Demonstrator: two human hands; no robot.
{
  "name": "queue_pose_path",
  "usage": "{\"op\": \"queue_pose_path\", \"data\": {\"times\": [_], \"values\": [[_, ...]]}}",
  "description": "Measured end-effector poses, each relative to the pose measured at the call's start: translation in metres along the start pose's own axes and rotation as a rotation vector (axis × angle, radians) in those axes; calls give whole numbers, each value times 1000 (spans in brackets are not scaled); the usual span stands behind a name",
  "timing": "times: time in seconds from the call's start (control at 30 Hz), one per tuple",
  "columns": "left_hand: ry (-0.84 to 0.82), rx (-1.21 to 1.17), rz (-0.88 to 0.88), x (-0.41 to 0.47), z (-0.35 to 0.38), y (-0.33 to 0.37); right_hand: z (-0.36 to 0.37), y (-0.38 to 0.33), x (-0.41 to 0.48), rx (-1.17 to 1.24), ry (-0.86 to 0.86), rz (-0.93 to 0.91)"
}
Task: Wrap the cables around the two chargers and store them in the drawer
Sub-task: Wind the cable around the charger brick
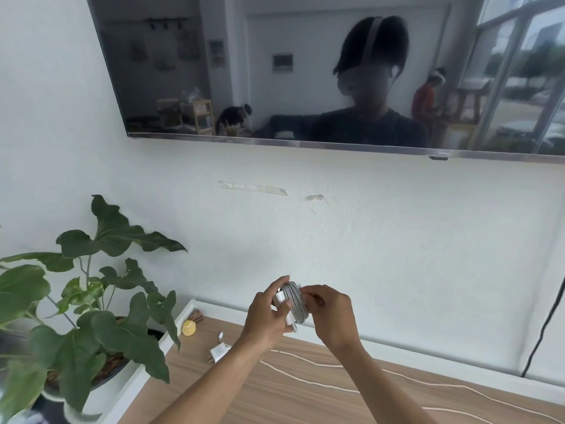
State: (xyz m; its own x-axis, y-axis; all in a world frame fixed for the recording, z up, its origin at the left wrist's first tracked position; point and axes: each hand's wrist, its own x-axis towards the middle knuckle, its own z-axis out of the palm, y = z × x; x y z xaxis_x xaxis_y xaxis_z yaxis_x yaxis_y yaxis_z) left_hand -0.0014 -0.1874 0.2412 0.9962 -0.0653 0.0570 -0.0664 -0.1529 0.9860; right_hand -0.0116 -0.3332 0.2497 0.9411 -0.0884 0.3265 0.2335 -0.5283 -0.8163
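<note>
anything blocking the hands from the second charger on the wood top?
Nothing visible does. The small white plug charger lies exposed on the wooden top beside the left forearm, with a long white cable lying to its right. The left hand and right hand both grip the white charger wrapped in grey cable.

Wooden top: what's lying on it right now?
A second white charger, its loose white cable trailing right, and a small yellow object. The left forearm hides where cable meets charger.
</note>
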Motion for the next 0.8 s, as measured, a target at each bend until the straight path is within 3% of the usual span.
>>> {"op": "queue_pose_path", "data": {"times": [0.2, 0.43, 0.8], "values": [[36, 44, 44, 0, 3, 0, 7, -2, -1, -15, 88, 19], [90, 19, 39, 3, -5, 3, 16, -6, -8, -6, 51, -69], [144, 97, 61, 5, -5, -7, 16, -13, 4, 35, -40, 152]]}}
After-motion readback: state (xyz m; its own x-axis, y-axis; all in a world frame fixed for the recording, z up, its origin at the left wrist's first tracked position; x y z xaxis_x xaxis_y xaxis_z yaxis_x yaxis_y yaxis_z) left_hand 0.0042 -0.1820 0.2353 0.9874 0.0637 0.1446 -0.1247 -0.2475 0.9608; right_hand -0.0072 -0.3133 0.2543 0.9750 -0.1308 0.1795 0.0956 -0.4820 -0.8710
